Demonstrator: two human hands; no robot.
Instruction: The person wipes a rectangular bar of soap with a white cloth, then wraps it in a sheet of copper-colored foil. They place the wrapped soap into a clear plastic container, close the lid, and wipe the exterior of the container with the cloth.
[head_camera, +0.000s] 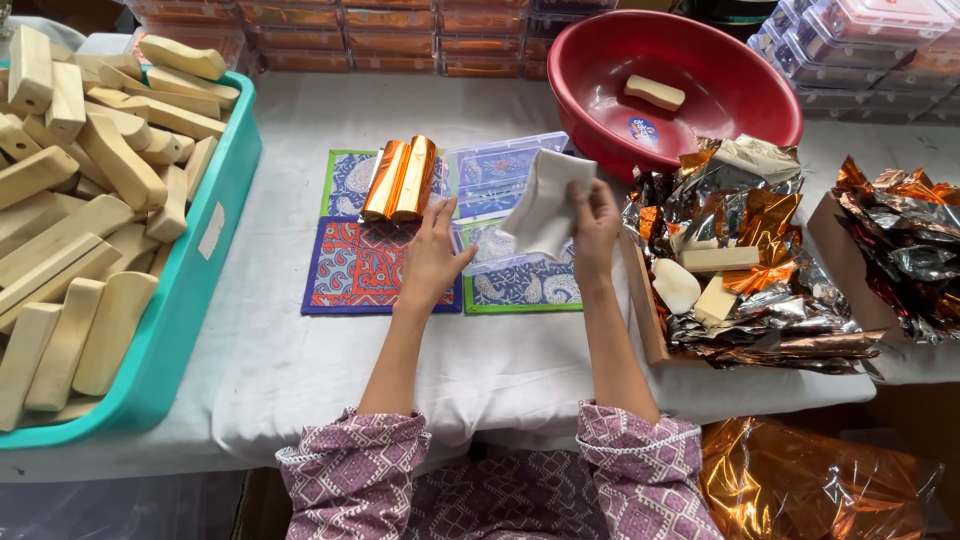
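Near frame centre, my right hand (595, 222) pinches a white cloth (545, 203) above the clear plastic box (503, 172); my left hand (432, 255) hovers open beside it. A loose pinch could drop the cloth onto the orange foil rolls (400, 178).

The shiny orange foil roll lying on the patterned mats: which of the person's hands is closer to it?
Left. The left hand rests just below and right of the orange foil roll, almost touching it. The right hand is farther right, holding a white cloth.
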